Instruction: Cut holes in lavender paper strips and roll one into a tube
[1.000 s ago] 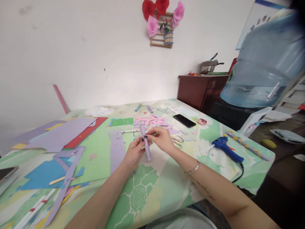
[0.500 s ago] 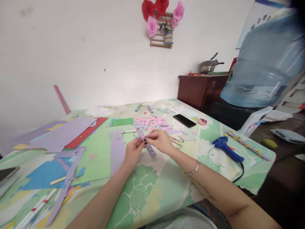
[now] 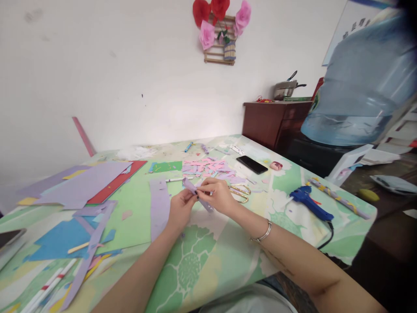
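Between my two hands is a narrow purple paper strip (image 3: 206,204), held just above the tablecloth, its far end curling up. My left hand (image 3: 181,208) pinches it from the left, fingers closed. From the other side my right hand (image 3: 216,194) grips the same strip, thumb and fingers pressed together near the left fingertips. Gold-handled scissors (image 3: 241,191) lie just beyond my right hand, which partly hides them. A wider purple paper piece (image 3: 159,208) lies beside my left hand on a light green sheet (image 3: 133,217). Behind the hands is a heap of pink and purple paper scraps (image 3: 208,166).
To the right lie a black phone (image 3: 252,164), a blue glue gun (image 3: 311,203) with its cord, and a decorated purple stick (image 3: 339,199). Stacked coloured sheets (image 3: 87,182) and white sticks (image 3: 52,282) cover the left. A large water bottle (image 3: 358,82) stands beyond the table's right edge.
The purple strip's far end has gone from lying straight to bending and curling. My hands have shifted only slightly, both still pinching it.
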### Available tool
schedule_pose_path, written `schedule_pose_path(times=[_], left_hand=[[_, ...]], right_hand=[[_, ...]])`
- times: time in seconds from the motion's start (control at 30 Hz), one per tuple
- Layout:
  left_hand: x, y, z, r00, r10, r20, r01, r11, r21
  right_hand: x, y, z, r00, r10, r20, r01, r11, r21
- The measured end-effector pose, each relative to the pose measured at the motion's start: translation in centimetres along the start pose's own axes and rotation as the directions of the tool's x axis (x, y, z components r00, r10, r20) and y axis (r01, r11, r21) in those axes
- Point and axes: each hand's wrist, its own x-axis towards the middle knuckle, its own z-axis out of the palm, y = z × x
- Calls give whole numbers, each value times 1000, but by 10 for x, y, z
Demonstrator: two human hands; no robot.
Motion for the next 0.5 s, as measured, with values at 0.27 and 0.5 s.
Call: schedule_pose_path(times=[0.27, 0.5], left_hand=[[8, -3, -3, 999, -16, -44, 7, 980, -197], [8, -6, -7, 994, -55, -95, 31, 971, -235]], right_hand=[[6, 7, -5, 999, 54, -7, -52, 985, 165], [5, 8, -4, 979, 202, 19, -200, 943, 265]])
